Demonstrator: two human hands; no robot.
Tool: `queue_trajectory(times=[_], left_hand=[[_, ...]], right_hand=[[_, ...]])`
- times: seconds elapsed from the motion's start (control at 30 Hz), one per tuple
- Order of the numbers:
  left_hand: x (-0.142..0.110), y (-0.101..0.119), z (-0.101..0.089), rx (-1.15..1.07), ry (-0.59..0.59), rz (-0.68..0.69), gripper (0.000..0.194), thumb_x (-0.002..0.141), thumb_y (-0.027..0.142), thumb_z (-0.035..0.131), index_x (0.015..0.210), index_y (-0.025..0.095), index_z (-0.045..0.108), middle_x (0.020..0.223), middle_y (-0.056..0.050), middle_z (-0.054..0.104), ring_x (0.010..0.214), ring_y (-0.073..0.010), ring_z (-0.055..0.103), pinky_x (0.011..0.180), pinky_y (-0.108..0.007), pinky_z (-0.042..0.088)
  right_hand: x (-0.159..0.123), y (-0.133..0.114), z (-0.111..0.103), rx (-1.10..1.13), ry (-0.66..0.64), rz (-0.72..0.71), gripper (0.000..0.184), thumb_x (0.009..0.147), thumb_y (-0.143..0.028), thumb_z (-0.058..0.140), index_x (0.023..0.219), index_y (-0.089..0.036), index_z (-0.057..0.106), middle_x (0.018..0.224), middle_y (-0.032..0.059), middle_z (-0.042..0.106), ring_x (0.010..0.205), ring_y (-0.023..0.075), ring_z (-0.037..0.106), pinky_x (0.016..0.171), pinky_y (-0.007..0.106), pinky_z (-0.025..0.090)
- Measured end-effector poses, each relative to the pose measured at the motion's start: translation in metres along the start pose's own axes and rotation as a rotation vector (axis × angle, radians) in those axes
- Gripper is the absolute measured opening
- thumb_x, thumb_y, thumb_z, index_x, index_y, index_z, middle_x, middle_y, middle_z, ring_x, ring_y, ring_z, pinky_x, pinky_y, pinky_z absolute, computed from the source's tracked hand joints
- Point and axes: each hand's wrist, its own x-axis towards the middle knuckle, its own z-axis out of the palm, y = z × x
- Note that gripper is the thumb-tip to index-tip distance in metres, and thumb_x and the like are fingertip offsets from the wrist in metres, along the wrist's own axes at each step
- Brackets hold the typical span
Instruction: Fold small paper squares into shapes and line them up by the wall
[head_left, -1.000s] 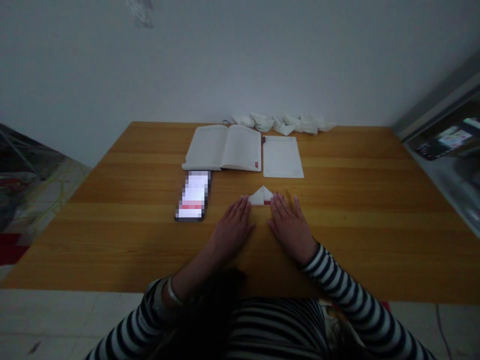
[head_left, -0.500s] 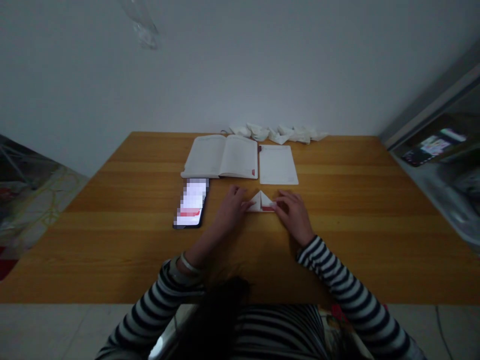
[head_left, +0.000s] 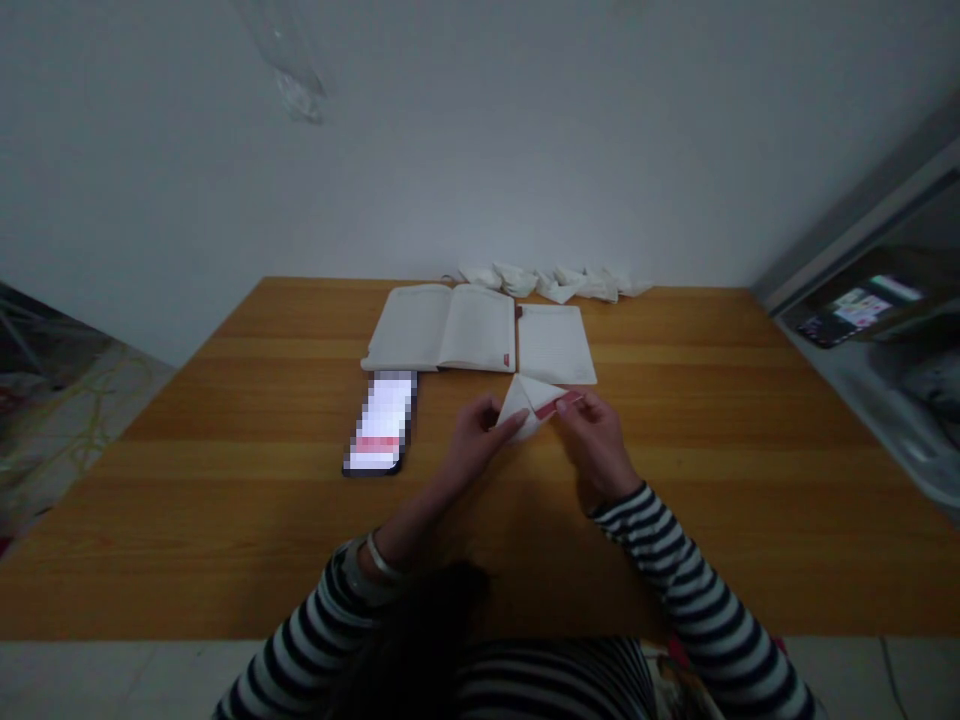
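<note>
A small folded white paper [head_left: 531, 404] with a red strip along one edge is held above the wooden table [head_left: 720, 470], near its middle. My left hand [head_left: 474, 447] pinches its left side. My right hand [head_left: 595, 442] pinches its right corner at the red strip. Both hands are closed on the paper, which is lifted off the tabletop and tilted. Striped sleeves cover both forearms, and a bracelet sits on my left wrist.
A lit phone [head_left: 381, 422] lies left of the hands. Behind them an open notebook [head_left: 442, 328] and a loose white sheet [head_left: 554, 343] lie flat. Several folded white paper pieces [head_left: 555, 282] line the table's far edge by the wall. A shelf [head_left: 862, 310] stands at the right.
One second ago both hands lay flat beside the folded paper on the table. They then closed on it and have lifted it off the surface, tilting it.
</note>
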Motion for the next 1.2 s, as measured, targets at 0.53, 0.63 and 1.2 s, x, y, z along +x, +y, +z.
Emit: queue_trajectory(times=[0.53,0.63,1.2], left_hand=[[0.005,-0.007,-0.022,0.062,-0.257,-0.115,0.034,0.075,0.044,0.077,0.085,0.013,0.067,0.076,-0.003,0.068,0.066,-0.0144,0.06,0.059,-0.025,0.044],[0.004,-0.006,-0.02,0.113,-0.296,-0.12,0.036,0.08,0.047,0.072,0.07,0.013,0.069,0.062,0.0,0.063,0.057,-0.0117,0.052,0.054,-0.024,0.037],[0.007,-0.011,-0.025,0.148,-0.1,0.016,0.043,0.077,0.039,0.077,0.109,0.015,0.064,0.092,-0.007,0.073,0.08,-0.0187,0.068,0.074,-0.033,0.055]], right_hand=[[0.008,0.006,0.009,-0.053,-0.016,0.058,0.033,0.07,-0.041,0.084,0.093,-0.02,0.071,0.082,0.003,0.075,0.069,0.0187,0.068,0.065,0.031,0.055],[0.006,-0.002,0.011,-0.052,0.001,-0.003,0.046,0.073,-0.041,0.081,0.112,-0.023,0.065,0.086,0.0027,0.077,0.075,0.0204,0.071,0.07,0.033,0.058],[0.005,0.004,-0.006,-0.321,-0.347,-0.071,0.037,0.081,-0.031,0.074,0.117,-0.023,0.073,0.111,0.0067,0.076,0.099,0.0242,0.07,0.087,0.04,0.056]])
